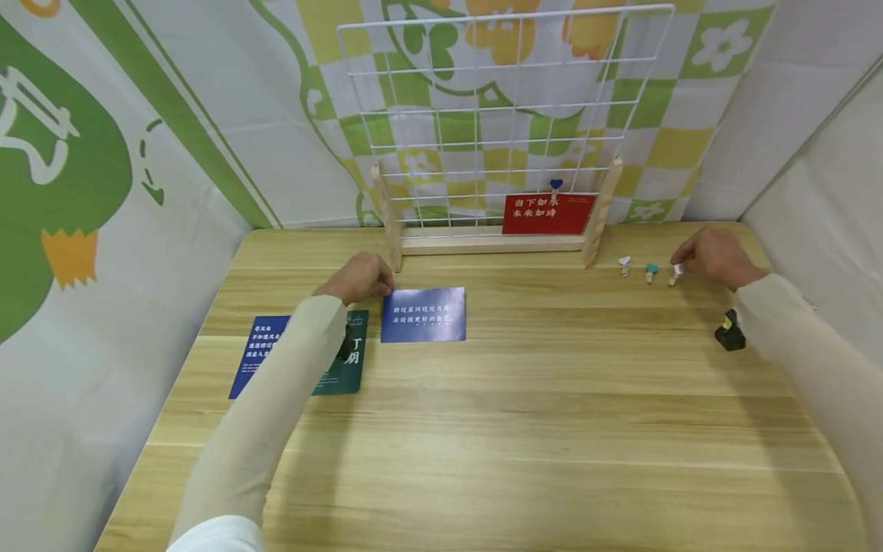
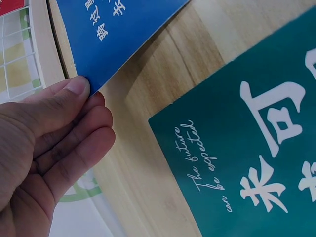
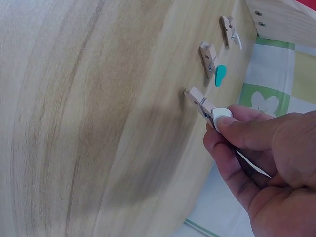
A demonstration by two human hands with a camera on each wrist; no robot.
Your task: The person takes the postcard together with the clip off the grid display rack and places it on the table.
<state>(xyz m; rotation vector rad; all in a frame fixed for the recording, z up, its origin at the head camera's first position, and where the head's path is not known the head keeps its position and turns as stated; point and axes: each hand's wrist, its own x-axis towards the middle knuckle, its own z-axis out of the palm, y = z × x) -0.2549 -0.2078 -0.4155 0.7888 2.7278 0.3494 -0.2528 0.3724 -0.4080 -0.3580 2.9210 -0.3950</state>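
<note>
My left hand [image 1: 357, 279] pinches the corner of a blue card [image 1: 424, 315] with white writing; the left wrist view shows thumb and fingers on that corner. Between thumb and fingertips, my right hand [image 3: 266, 153] holds a small wooden clothespin [image 3: 200, 102] by its white heart end. Beside it on the table lie a clothespin with a teal heart [image 3: 220, 76] and another with a white heart [image 3: 229, 32]. A red card [image 1: 548, 214] hangs low on the white wire grid [image 1: 476, 143], under a clothespin with a dark blue heart [image 1: 556, 185].
A green card [image 1: 352, 368] and another blue card [image 1: 251, 353] lie at the left, partly hidden by my left forearm. The grid stands in a wooden base [image 1: 491, 244] at the back of the wooden table [image 1: 552, 429], before a patterned cloth [image 1: 697, 107].
</note>
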